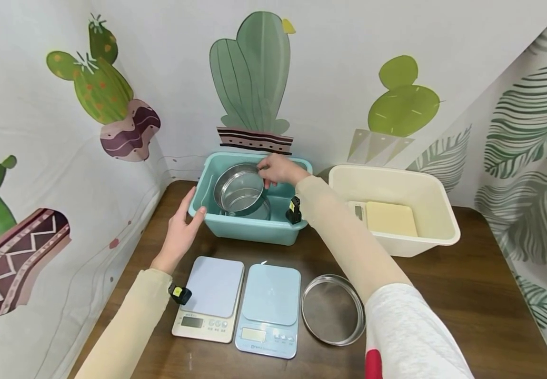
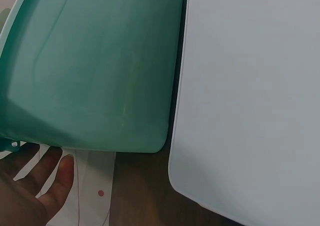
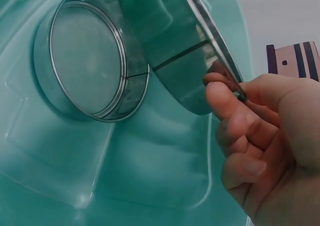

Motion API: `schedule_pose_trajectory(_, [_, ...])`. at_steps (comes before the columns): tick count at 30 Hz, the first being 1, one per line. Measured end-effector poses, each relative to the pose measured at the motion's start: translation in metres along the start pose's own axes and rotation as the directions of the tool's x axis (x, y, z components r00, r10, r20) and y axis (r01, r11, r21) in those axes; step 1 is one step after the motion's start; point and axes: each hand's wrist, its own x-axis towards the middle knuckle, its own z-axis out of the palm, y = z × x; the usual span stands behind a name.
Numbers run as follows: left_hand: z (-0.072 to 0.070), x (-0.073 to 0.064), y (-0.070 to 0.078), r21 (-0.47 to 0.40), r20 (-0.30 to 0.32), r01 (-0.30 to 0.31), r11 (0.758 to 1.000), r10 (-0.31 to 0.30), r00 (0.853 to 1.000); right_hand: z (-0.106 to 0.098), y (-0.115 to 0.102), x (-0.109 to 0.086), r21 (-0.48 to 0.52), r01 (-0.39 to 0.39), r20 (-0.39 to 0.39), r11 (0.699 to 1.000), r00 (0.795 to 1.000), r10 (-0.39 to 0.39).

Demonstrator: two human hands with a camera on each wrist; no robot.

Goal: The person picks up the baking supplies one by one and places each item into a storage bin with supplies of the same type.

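My right hand (image 1: 280,169) pinches the rim of a round metal sieve (image 1: 239,189), thumb on one side and fingers on the other. The sieve is tilted inside the teal basin (image 1: 249,231). Under it a second metal sieve (image 3: 85,60) lies on the basin floor, mostly covered in the head view but plain in the right wrist view. My left hand (image 1: 182,231) is at the basin's left front corner, fingers spread and relaxed along the rim. In the left wrist view, those fingers (image 2: 62,181) reach up to the rim's edge.
Two kitchen scales, one whitish (image 1: 212,287) and one light blue (image 1: 273,295), lie in front of the basin. Right of them is another round sieve (image 1: 332,310). A cream basin (image 1: 396,184) at the right holds a scale with a yellowish top (image 1: 390,218). A printed cloth hangs behind.
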Motion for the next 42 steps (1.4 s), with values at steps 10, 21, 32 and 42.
schedule_pose_trajectory(10, [0.000,-0.001,0.003,-0.011,0.004,0.008,1.000,-0.008,1.000,0.008,-0.001,0.006,-0.056,-0.032,0.052,0.998,0.998,0.035])
schedule_pose_trajectory(21, [0.000,0.000,0.003,-0.006,0.003,0.010,1.000,-0.010,1.000,0.010,-0.002,0.010,-0.075,-0.044,0.063,0.996,0.997,0.049])
schedule_pose_trajectory(32, [0.001,-0.002,0.000,-0.004,-0.013,-0.006,1.000,0.006,1.000,0.012,-0.001,0.014,-0.079,-0.057,0.099,0.995,0.993,0.065])
schedule_pose_trajectory(42, [0.002,0.000,-0.001,0.003,-0.009,-0.007,1.000,0.007,1.000,0.014,-0.001,0.022,-0.096,-0.077,0.156,0.992,0.983,0.092])
